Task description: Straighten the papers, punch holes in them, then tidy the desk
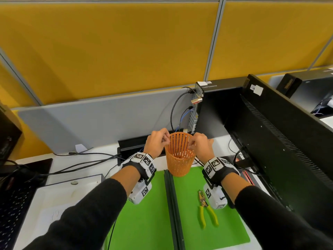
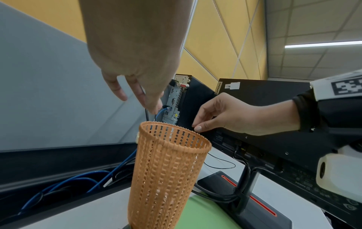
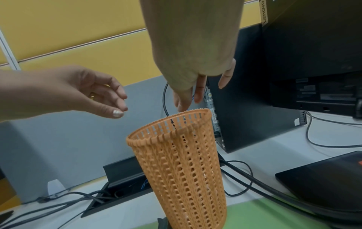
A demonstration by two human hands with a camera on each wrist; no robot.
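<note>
- An orange mesh basket [image 1: 180, 156] stands upright in the centre of the head view, at the far edge of two green mats [image 1: 144, 213] on a white desk [image 1: 59, 179].
- The left hand [image 1: 157, 144] hovers at the left side of the basket's rim, fingers loosely curled with fingertips drawn together near the thumb; it grips nothing that shows.
- The right hand [image 1: 202, 145] hovers at the right side of the rim, fingers hanging down and relaxed, thumb tip close to the rim; whether it touches the rim cannot be told.
- Small pale bits show through the mesh near the basket's bottom in the wrist views; what they are cannot be told.
- A punch tool with yellow handles [image 1: 207, 210] lies on the right green mat, in the lower right of the head view, well apart from both hands.
- A white sheet of paper [image 1: 59, 201] lies on the desk at the lower left.
- A black monitor back [image 1: 279, 141] fills the right side; a black computer tower [image 1: 212, 109] stands behind the basket.
- Black cables [image 1: 81, 159] run across the desk at the left.
</note>
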